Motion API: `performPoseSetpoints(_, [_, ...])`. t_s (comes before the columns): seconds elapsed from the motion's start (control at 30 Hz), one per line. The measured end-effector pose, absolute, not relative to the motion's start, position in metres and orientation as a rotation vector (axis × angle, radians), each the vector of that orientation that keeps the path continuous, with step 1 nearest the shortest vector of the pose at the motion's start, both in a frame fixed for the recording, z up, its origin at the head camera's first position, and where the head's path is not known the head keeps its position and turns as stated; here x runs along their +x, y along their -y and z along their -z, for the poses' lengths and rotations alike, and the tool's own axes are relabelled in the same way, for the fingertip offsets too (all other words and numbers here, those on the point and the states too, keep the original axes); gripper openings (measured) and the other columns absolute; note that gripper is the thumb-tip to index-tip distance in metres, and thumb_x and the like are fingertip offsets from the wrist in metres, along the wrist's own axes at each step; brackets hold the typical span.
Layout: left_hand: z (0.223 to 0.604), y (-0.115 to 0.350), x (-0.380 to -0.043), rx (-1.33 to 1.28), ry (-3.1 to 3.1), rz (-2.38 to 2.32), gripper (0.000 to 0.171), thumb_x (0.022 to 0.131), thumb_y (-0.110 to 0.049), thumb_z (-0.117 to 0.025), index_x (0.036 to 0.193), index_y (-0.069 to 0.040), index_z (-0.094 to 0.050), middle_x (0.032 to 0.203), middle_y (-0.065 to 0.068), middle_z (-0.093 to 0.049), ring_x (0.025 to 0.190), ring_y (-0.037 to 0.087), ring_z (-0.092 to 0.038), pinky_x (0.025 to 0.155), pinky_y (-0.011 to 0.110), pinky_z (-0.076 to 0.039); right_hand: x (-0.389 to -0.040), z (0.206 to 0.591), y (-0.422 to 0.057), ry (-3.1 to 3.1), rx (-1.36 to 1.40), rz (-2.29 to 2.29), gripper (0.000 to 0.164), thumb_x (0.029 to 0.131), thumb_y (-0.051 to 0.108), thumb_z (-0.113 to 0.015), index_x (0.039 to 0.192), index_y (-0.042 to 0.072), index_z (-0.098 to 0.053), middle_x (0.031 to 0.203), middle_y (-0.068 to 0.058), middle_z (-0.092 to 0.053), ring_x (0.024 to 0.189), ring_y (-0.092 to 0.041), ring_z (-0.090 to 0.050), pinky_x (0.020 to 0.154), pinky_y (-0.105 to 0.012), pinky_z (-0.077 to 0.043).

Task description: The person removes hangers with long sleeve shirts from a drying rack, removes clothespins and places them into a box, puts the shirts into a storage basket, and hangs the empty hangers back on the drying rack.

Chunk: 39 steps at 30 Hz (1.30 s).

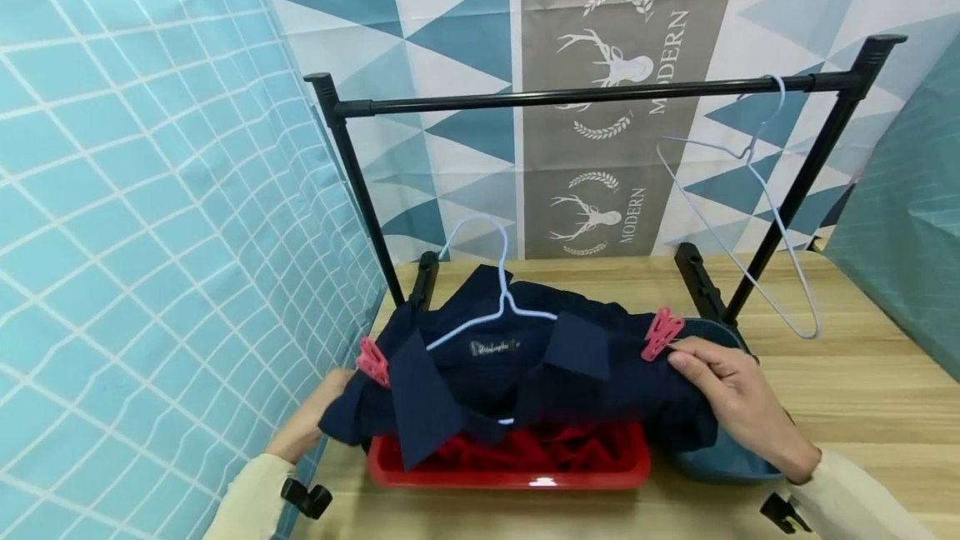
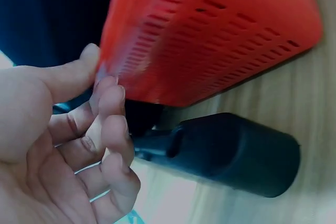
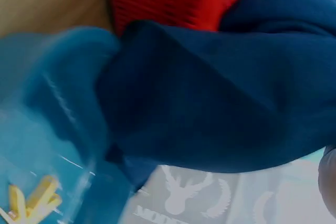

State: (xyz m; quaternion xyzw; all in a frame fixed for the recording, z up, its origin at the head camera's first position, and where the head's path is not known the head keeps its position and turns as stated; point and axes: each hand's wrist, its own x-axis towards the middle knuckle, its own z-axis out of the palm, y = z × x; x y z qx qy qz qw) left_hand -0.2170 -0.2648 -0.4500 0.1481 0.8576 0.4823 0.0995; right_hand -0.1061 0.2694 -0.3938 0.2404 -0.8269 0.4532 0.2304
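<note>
A navy collared shirt (image 1: 480, 373) hangs tilted on a light blue wire hanger (image 1: 501, 273) over a red basket (image 1: 510, 480). One pink clothespin (image 1: 372, 362) grips its left shoulder and another pink clothespin (image 1: 662, 333) its right. My left hand (image 1: 318, 411) holds the shirt's left side; its fingertips go behind the cloth in the head view. In the left wrist view the thumb and forefinger of that hand (image 2: 79, 129) come together beside the basket's slotted wall (image 2: 210, 35). With thumb and forefinger, my right hand (image 1: 738, 398) pinches the right shoulder beside the clothespin.
A black clothes rack (image 1: 570, 97) stands behind the shirt, its feet on the wooden table (image 1: 862, 373). Another wire hanger (image 1: 750, 158) hangs at the bar's right end. The blue basin (image 1: 720, 461) right of the basket holds yellow clothespins (image 3: 39, 200). A blue checked sheet (image 1: 150, 190) borders the left.
</note>
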Motion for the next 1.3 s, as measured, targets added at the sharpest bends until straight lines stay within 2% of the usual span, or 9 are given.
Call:
performPoseSetpoints(0.03, [0.450, 0.268, -0.217, 0.436, -2.563, -1.420, 0.017, 0.096, -0.005, -0.059, 0.100, 0.009, -0.067, 0.077, 0.003, -0.063, 0.066, 0.012, -0.055, 0.061, 0.028, -0.048, -0.107, 0.398, -0.268, 2.297, 0.669, -1.249, 0.034, 0.099, -0.013, -0.056, 0.108, 0.014, -0.074, 0.102, 0.002, -0.073, 0.095, -0.008, -0.063, 0.083, -0.014, -0.048])
performPoseSetpoints(0.07, [0.447, 0.271, -0.215, 0.361, -2.584, -1.419, 0.015, 0.096, -0.006, -0.060, 0.094, 0.007, -0.069, 0.076, 0.003, -0.064, 0.066, 0.013, -0.056, 0.062, 0.029, -0.049, -0.108, 0.402, -0.267, 2.315, 0.676, -1.248, 0.035, 0.099, -0.012, -0.056, 0.108, 0.016, -0.074, 0.105, 0.002, -0.073, 0.097, -0.008, -0.063, 0.085, -0.015, -0.048])
performPoseSetpoints(0.2, [0.438, 0.279, -0.213, 0.244, -2.570, -1.521, 0.023, 0.105, -0.020, -0.060, 0.096, 0.000, -0.067, 0.076, 0.011, -0.061, 0.061, 0.023, -0.056, 0.057, 0.035, -0.051, -0.111, 0.418, -0.265, 2.339, 0.708, -1.316, 0.035, 0.101, -0.009, -0.054, 0.104, 0.020, -0.073, 0.099, 0.004, -0.072, 0.090, -0.009, -0.063, 0.079, -0.018, -0.050])
performPoseSetpoints(0.3, [0.429, 0.284, -0.210, 0.422, -2.510, -1.610, 0.031, 0.107, -0.028, -0.058, 0.101, 0.001, -0.069, 0.082, 0.014, -0.065, 0.065, 0.024, -0.059, 0.060, 0.037, -0.053, -0.112, 0.428, -0.264, 2.343, 0.724, -1.349, 0.033, 0.103, -0.008, -0.053, 0.102, 0.019, -0.072, 0.094, 0.005, -0.069, 0.085, -0.011, -0.061, 0.074, -0.022, -0.049])
performPoseSetpoints(0.5, [0.418, 0.287, -0.203, 1.016, -2.158, -1.538, 0.022, 0.105, 0.002, -0.053, 0.115, 0.001, -0.072, 0.104, 0.010, -0.072, 0.085, 0.019, -0.065, 0.074, 0.034, -0.058, -0.117, 0.446, -0.264, 2.412, 0.650, -1.348, 0.028, 0.106, 0.002, -0.054, 0.104, 0.023, -0.072, 0.093, 0.006, -0.070, 0.083, -0.011, -0.062, 0.073, -0.023, -0.050])
performPoseSetpoints(0.73, [0.416, 0.281, -0.198, 0.993, -2.121, -1.359, 0.025, 0.100, -0.003, -0.064, 0.123, -0.004, -0.074, 0.115, 0.002, -0.071, 0.094, 0.011, -0.064, 0.079, 0.030, -0.056, -0.121, 0.459, -0.264, 2.458, 0.561, -1.267, 0.026, 0.107, 0.009, -0.056, 0.102, 0.028, -0.072, 0.093, 0.010, -0.069, 0.081, -0.010, -0.063, 0.072, -0.023, -0.051])
performPoseSetpoints(0.97, [0.417, 0.277, -0.198, 1.079, -2.091, -1.285, 0.019, 0.098, -0.003, -0.068, 0.115, -0.007, -0.075, 0.091, 0.005, -0.060, 0.079, 0.011, -0.053, 0.062, 0.029, -0.046, -0.123, 0.459, -0.262, 2.418, 0.587, -1.187, 0.027, 0.104, 0.004, -0.059, 0.101, 0.028, -0.072, 0.092, 0.011, -0.070, 0.079, -0.008, -0.063, 0.071, -0.020, -0.050])
performPoseSetpoints(1.17, [0.416, 0.273, -0.199, 1.202, -2.092, -1.336, 0.015, 0.096, 0.001, -0.068, 0.101, -0.011, -0.074, 0.080, 0.010, -0.055, 0.071, 0.017, -0.054, 0.064, 0.032, -0.048, -0.129, 0.455, -0.265, 2.483, 0.575, -1.133, 0.026, 0.105, 0.008, -0.059, 0.102, 0.031, -0.072, 0.096, 0.014, -0.070, 0.084, -0.006, -0.064, 0.075, -0.021, -0.051])
performPoseSetpoints(1.3, [0.416, 0.274, -0.199, 1.229, -2.151, -1.344, 0.019, 0.095, 0.003, -0.069, 0.099, -0.014, -0.074, 0.081, 0.007, -0.057, 0.072, 0.017, -0.055, 0.065, 0.032, -0.047, -0.131, 0.448, -0.266, 2.545, 0.558, -1.117, 0.022, 0.105, 0.016, -0.060, 0.102, 0.034, -0.072, 0.095, 0.016, -0.070, 0.080, -0.006, -0.061, 0.071, -0.024, -0.051])
